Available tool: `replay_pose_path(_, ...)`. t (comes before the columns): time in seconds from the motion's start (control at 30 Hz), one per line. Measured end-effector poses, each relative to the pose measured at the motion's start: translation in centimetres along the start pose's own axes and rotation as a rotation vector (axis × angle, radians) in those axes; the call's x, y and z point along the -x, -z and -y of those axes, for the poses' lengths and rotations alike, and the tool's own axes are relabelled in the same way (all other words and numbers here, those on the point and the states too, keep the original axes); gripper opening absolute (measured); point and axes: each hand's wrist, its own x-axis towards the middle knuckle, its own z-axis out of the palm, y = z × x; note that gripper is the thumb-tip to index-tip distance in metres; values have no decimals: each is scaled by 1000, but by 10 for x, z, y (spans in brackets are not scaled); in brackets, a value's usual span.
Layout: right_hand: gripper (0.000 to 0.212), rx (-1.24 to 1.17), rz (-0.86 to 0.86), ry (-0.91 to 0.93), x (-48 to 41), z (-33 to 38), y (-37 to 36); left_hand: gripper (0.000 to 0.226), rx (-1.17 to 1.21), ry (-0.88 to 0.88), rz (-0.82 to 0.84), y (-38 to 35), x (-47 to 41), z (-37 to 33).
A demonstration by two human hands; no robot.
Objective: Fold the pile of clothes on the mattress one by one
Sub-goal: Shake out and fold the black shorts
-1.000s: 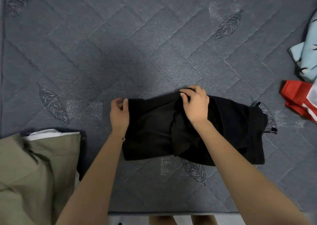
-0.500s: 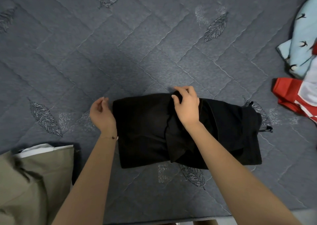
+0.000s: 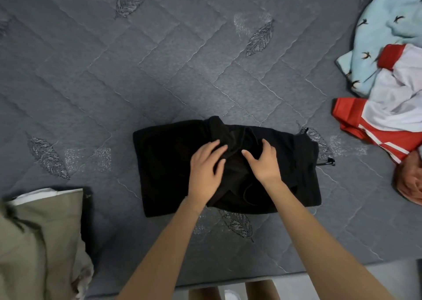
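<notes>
A black garment [image 3: 164, 162], partly folded into a wide rectangle, lies on the grey quilted mattress [image 3: 137, 82] near its front edge. My left hand [image 3: 205, 171] rests flat on its middle with fingers spread. My right hand [image 3: 262, 162] lies just to the right of it, fingers spread and pressing the bunched fabric at the fold. A black drawstring end [image 3: 328, 161] sticks out at the garment's right side. The unfolded pile sits at the right edge: a light blue bird-print piece [image 3: 383, 34], a red and white piece [image 3: 388, 121] and an orange-pink one [image 3: 408, 181].
A stack of folded clothes with an olive-khaki garment [image 3: 38, 238] on top sits at the bottom left. The mattress's front edge [image 3: 251, 279] runs along the bottom, with my legs below it.
My left hand moved from the garment's left edge onto its middle. My right hand slid down from the top edge to the centre. Both now rest side by side on the fabric.
</notes>
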Motion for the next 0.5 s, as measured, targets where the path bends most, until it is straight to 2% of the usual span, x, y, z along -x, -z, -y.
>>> replay_pose_path(0.1,62,-124,53,-92,4,-15,1,35,-162,-31,162,-20,11,-12)
replay_pose_path(0.17,36,-230,44,-113,7,-21,1,44,-273,121,266,-27,18,-12)
replay_pose_path(0.23,11,-319,-1,-38,11,-22,2,49,-245,261,272,-29,23,-11)
replay_pose_path(0.33,26,-351,-25,79,19,-16,1,44,-35,359,122,-24,23,-15)
replay_pose_path(0.4,22,-327,18,90,22,-13,-2,40,155,496,54,-20,16,-17)
replay_pose_path(0.5,28,-288,61,41,23,-13,-4,37,189,621,52,-19,4,-15)
